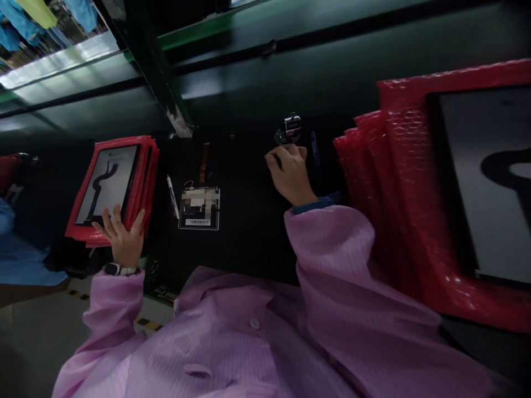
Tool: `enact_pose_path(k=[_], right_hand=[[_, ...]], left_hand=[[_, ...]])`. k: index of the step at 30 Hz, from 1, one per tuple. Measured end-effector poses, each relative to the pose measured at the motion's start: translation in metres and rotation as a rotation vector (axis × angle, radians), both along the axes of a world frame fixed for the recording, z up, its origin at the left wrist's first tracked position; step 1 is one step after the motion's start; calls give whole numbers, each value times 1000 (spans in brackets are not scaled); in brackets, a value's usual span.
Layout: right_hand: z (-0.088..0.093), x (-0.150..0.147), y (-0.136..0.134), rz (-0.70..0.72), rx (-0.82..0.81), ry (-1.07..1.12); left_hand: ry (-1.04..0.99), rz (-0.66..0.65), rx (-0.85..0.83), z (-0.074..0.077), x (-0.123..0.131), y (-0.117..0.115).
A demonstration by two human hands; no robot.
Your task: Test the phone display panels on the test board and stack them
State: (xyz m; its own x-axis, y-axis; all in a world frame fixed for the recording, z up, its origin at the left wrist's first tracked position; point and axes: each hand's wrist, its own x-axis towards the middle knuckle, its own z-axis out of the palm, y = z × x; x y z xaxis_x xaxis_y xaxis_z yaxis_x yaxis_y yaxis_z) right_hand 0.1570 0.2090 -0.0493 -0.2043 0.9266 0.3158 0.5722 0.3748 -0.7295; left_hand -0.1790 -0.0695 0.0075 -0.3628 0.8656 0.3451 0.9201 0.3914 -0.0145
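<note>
My left hand (121, 235) is open, fingers spread over the near edge of a flat display panel (110, 179) with a black flex cable. The panel lies on a stack of red bubble-wrap sheets (150, 171). Palm down with bent fingers, my right hand (292, 174) is closed just in front of a shiny metal tally counter (291, 126). Whether its fingertips touch the counter or hold anything is hidden. Between my hands lies a small electronic module (199, 209) with tan tape, a barcode label and an orange-brown flex cable (204, 162).
A white pen (172, 197) lies left of the module, and a blue pen (315, 148) right of the counter. Another tall red bubble-wrap stack (398, 166) carries a second panel (489, 182) at far right. A green metal post (161, 83) rises behind the dark bench (249, 243).
</note>
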Motion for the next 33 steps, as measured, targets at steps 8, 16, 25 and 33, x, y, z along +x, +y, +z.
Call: enact_pose_path(k=[8, 16, 25, 33], right_hand=[[-6, -3, 4, 10, 6, 15], [11, -10, 9, 80, -53, -14], [22, -9, 17, 77, -26, -65], [30, -8, 16, 105, -24, -107]], left_hand=[[1, -81, 45, 2, -23, -4], [22, -442, 453, -6, 52, 22], [-1199, -1033, -45, 25, 287, 109], [-1552, -861, -365, 42, 354, 140]])
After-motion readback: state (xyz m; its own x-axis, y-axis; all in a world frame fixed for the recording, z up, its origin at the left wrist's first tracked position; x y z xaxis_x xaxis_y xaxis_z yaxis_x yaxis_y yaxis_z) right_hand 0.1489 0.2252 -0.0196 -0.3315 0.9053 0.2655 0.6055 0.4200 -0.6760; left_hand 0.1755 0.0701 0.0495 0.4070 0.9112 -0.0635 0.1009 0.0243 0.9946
